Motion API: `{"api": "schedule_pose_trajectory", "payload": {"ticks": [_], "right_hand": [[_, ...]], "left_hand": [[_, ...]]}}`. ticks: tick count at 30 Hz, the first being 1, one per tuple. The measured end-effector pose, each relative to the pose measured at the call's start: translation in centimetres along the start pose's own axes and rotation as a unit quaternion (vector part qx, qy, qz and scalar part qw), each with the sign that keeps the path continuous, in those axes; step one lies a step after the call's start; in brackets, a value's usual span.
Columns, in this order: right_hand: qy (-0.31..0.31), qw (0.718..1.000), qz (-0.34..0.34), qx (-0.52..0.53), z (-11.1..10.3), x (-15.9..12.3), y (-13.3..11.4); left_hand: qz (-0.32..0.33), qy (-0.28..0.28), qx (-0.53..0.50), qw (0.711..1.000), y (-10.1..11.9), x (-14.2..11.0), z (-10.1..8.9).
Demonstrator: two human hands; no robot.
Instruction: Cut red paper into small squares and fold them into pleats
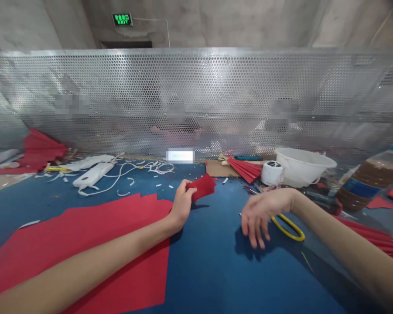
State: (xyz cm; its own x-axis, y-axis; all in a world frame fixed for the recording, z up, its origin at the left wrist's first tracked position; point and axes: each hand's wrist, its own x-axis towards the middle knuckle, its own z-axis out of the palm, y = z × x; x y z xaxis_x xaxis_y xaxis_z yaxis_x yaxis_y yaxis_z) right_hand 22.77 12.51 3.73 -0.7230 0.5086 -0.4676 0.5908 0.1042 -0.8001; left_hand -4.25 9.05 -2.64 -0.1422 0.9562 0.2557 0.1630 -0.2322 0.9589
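Observation:
My left hand (182,203) is closed on a small stack of red paper pieces (203,188), held just above the blue tabletop (209,261). Beneath my left forearm lie large red paper sheets (117,244), overlapping with stepped edges. My right hand (257,216) hovers over the table with its fingers apart and hanging down, nothing in them. Scissors with yellow handles (289,227) lie under and beside it, partly hidden by the hand and wrist.
At the back right are a spool of white thread (272,173), a white plastic tub (304,165), folded red paper (245,169) and a bottle of brown liquid (373,179). A white power strip (94,175) with cords lies back left. A perforated metal screen (196,87) closes off the far edge.

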Motion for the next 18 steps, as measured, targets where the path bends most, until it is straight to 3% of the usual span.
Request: {"api": "schedule_pose_trajectory", "payload": {"ticks": [1,2,3,4,6,9,14,18], "right_hand": [[-0.019,0.999,-0.002,0.046,-0.1,0.1,0.4],[0.033,0.994,-0.034,0.100,-0.3,0.5,0.8],[0.144,0.973,-0.088,0.160,-0.6,1.0,1.2],[0.213,0.951,-0.124,0.184,-0.9,1.7,1.5],[0.303,0.913,-0.173,0.211,-1.5,3.2,1.8],[0.324,0.897,-0.204,0.220,-0.9,4.8,1.5],[0.306,0.904,-0.236,0.183,3.3,6.3,0.5],[0.326,0.896,-0.241,0.182,6.0,7.5,0.3]], "left_hand": [[-0.005,-0.005,-0.002,1.000,0.1,-0.1,0.0],[-0.009,-0.013,-0.002,1.000,0.2,-0.2,0.1],[-0.010,-0.022,0.000,1.000,0.2,-0.3,0.1],[-0.008,-0.030,0.004,1.000,0.3,-0.4,0.1],[0.005,-0.046,0.017,0.999,0.3,-0.5,0.2],[0.038,-0.077,0.043,0.995,0.1,-0.6,0.4],[0.072,-0.132,0.072,0.986,0.2,-1.1,0.4],[0.066,-0.159,0.063,0.983,0.5,-1.1,0.4]]}}
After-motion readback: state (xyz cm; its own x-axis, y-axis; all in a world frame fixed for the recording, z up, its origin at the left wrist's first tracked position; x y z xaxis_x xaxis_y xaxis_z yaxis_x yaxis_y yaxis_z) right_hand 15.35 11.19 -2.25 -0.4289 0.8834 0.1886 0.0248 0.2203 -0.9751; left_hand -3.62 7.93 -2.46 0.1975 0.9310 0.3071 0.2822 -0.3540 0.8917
